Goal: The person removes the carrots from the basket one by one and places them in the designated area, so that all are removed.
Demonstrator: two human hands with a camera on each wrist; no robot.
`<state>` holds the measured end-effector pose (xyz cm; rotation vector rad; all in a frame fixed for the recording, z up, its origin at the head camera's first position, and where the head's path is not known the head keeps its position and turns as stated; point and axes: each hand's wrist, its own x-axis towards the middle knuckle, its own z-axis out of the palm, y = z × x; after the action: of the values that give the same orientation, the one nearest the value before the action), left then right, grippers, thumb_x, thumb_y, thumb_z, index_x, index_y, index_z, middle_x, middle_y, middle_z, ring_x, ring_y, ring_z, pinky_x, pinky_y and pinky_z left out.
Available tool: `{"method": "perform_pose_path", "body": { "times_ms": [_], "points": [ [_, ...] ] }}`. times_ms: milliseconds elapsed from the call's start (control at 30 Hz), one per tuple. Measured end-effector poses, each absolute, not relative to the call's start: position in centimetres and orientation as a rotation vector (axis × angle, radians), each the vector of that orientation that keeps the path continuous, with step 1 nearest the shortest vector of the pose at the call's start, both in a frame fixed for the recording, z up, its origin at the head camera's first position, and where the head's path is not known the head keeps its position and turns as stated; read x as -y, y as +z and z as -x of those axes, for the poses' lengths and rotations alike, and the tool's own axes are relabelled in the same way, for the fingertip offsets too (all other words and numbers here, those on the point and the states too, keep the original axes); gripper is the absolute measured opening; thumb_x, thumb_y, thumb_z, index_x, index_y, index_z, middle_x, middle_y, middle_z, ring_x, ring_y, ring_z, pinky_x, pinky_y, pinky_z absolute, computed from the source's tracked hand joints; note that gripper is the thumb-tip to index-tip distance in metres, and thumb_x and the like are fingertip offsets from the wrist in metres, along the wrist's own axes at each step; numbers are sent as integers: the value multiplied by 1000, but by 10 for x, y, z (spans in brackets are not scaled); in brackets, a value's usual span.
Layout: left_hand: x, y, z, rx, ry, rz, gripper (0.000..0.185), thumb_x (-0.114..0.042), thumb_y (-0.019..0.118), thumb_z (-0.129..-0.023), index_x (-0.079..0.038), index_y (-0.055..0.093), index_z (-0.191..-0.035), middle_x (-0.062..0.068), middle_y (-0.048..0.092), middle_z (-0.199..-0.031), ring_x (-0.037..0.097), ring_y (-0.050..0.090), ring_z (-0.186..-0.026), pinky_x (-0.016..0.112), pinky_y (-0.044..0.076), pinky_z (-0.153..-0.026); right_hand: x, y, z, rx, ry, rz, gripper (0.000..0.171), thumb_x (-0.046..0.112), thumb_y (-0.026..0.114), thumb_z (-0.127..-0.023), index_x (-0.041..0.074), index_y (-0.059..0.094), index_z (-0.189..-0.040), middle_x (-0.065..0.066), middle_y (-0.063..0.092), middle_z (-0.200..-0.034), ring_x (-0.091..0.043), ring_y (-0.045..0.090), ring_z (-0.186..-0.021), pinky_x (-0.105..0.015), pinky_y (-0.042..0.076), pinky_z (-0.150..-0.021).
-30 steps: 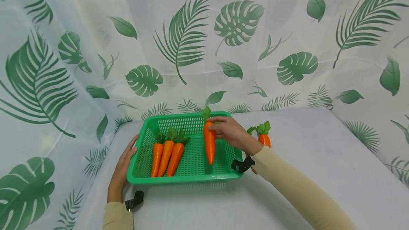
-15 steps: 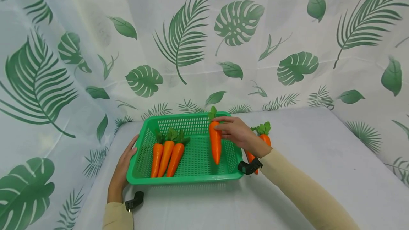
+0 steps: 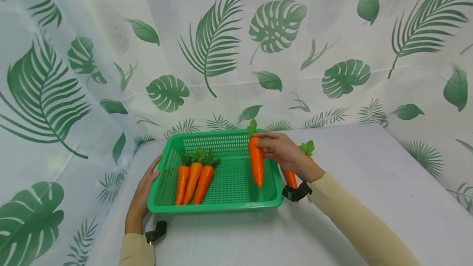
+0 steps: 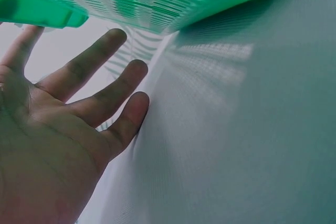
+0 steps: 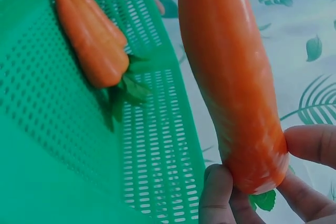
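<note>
My right hand (image 3: 287, 152) pinches an orange carrot (image 3: 256, 160) near its leafy top. The carrot hangs tip down over the right part of a green plastic basket (image 3: 218, 207). The right wrist view shows the fingertips (image 5: 216, 195) round the carrot's thick end. My left hand (image 3: 142, 192) rests at the basket's left side. Its fingers look straight and spread in the left wrist view, below the basket's wall (image 4: 157, 3). Three carrots (image 3: 192, 184) lie side by side in the left part of the basket, leaves toward the back.
Right of the basket, partly hidden by my right hand and wrist, lie more carrots (image 3: 290, 179) on the white tabletop (image 3: 369, 167). A leaf-printed cloth (image 3: 229, 52) hangs behind and along the sides. Each wrist wears a black camera (image 3: 297, 192).
My right hand has moved rightward with the carrot, from the basket's middle right toward its right wall. The left hand and the basket stay put.
</note>
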<state>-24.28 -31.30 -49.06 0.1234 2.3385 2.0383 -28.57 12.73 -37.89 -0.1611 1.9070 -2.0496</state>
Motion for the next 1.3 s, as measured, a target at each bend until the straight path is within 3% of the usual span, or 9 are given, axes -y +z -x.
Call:
{"method": "perform_pose_path", "body": {
  "times_ms": [267,700,933,1300],
  "points": [
    [313,-490,243,-2359,2018,-98,58,-45,33,-118,-33,21,-173,0,17,-177,24,28,-148,17,41,-99,-136,-379,284,-1913,-2059,167,49,8,64,-106,-9,53,-151,-13,66,-125,-21,67,-99,-32,56,-91],
    [312,-491,242,-2360,2028,-109,58,-44,33,-119,-32,21,-174,2,19,-176,23,33,-143,19,44,-97,-149,-382,280,-1887,-2092,114,48,8,62,-108,-8,52,-152,-12,66,-129,-22,67,-103,-31,57,-92],
    [311,-490,241,-2354,2030,-109,58,-44,33,-118,-32,21,-174,2,19,-176,24,35,-141,20,45,-97,-158,-382,278,-1893,-2084,107,51,12,64,-108,-7,52,-154,-8,69,-122,-21,66,-101,-31,55,-93],
    [311,-489,240,-2366,2026,-102,57,-44,33,-118,-32,21,-174,2,20,-176,24,36,-140,20,46,-96,-169,-384,274,-1970,-2031,84,53,17,63,-109,-4,51,-156,-11,65,-134,-25,63,-113,-33,54,-98]
  ]
}}
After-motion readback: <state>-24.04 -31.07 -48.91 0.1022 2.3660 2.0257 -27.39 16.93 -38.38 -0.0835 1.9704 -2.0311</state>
